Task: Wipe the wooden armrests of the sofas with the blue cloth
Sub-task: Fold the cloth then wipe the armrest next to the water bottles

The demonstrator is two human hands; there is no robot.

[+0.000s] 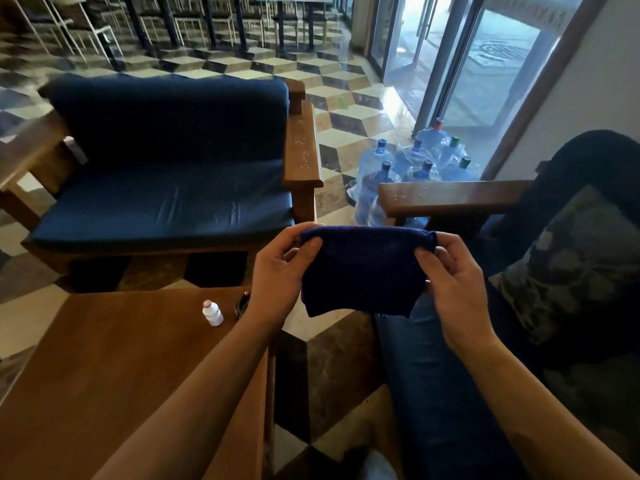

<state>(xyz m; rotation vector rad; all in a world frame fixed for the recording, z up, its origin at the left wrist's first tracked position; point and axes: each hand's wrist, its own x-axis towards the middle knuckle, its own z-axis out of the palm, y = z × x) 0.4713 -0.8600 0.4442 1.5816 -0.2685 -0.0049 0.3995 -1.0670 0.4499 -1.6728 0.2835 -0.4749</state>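
Note:
A dark blue cloth (363, 270) hangs stretched in the air in front of me, folded. My left hand (280, 271) pinches its upper left corner and my right hand (453, 282) pinches its upper right corner. Just beyond the cloth is the wooden armrest (450, 199) of the sofa I sit on, speckled with pale spots. Across from me stands a second sofa with dark blue cushions (166, 161); its right wooden armrest (304, 150) also carries pale specks, and its left armrest (31, 150) is at the frame's left edge.
A wooden coffee table (104, 375) stands at lower left with a small white bottle (212, 313) and a dark object near its far edge. Several large water jugs (408, 168) sit on the patterned floor by the glass doors. A patterned cushion (571, 265) lies at my right.

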